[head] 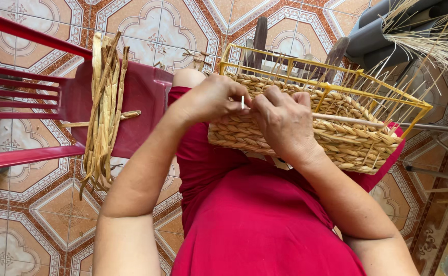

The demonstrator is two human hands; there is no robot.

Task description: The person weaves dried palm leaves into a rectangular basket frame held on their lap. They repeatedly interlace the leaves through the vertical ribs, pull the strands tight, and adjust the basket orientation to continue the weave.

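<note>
Now both hands pinch fibre: left hand (211, 99), right hand (283, 122), against woven basket (346, 140) (yellow frame).

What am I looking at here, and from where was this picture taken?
There is no machine here: a person wears a camera on the head, so the single picture looks straight down at their own lap and two bare hands. On the lap, over a red garment, rests a half-woven basket of braided straw-coloured fibre, built around a yellow wire frame. The left hand and the right hand meet at the basket's near rim; the left hand's fingers pinch a thin pale strand there. To the left, a bundle of dried flat fibre strips lies across a red plastic chair. Below is a patterned tile floor. Loose thin straws show at upper right.
</note>
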